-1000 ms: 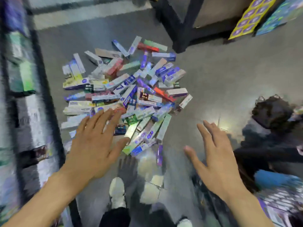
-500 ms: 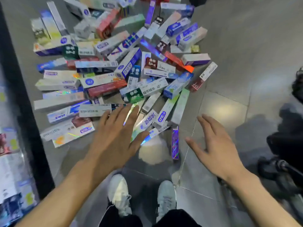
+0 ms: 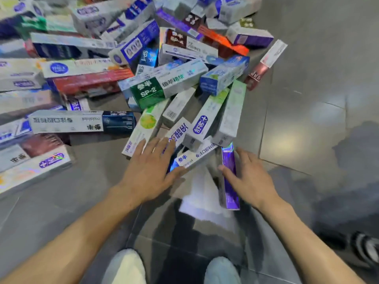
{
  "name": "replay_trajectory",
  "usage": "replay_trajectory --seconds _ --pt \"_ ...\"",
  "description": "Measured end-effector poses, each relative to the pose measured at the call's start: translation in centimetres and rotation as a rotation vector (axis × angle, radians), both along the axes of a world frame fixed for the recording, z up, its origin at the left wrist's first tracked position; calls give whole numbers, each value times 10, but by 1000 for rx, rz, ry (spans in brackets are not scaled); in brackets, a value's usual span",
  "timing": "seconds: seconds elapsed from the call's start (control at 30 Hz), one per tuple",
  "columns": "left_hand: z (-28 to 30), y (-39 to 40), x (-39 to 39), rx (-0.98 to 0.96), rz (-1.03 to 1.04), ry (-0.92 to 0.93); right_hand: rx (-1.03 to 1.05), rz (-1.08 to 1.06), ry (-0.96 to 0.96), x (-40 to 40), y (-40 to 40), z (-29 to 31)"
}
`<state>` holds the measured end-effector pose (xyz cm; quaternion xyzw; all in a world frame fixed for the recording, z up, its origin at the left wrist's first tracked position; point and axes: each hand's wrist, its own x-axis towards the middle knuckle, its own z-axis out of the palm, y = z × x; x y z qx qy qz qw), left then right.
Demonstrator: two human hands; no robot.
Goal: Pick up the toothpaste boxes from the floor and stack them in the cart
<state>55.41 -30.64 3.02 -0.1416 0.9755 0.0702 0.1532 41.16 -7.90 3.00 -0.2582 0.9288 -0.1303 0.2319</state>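
A big heap of toothpaste boxes [image 3: 164, 85] in many colours lies on the grey tiled floor and fills the upper left of the view. My left hand [image 3: 149, 169] lies flat with straight fingers on the heap's near edge, its thumb against a white box with a blue end [image 3: 192, 157]. My right hand [image 3: 252, 177] straddles a purple box [image 3: 230, 193] that lies on the floor, thumb across its left side and fingers along its right. No cart is in view.
My two white shoes [image 3: 125, 267] stand at the bottom edge, just behind the hands. Bare floor tiles [image 3: 307, 99] stretch to the right of the heap. A dark shape with a shoe [image 3: 365, 249] sits at the lower right.
The view dropped closer to the heap. Both hands moved down and forward: the left came to rest on the near boxes, the right closed around the purple box.
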Motion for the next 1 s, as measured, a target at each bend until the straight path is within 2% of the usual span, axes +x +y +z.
replay_trajectory --seconds 0.17,0.33,0.5,0.57,0.77,0.9,1.0 --pt "-19 1 -11 -52 -45 0 17 -54 -45 2 -4 -20" --pt "-25 13 2 -59 -40 -36 -64 -206 -132 10 -6 -27" --pt "-35 27 8 -31 -37 127 -43 -277 -148 15 3 -32" --pt "-39 30 6 -21 -8 162 -60 -300 -176 15 7 -32" --pt "-42 47 -8 63 134 74 -182 -415 -333 24 21 -28" --pt "-48 55 -8 213 220 71 -207 -435 -391 30 31 -32" --pt "-48 50 -3 438 286 52 -212 -438 -425 28 34 -33"
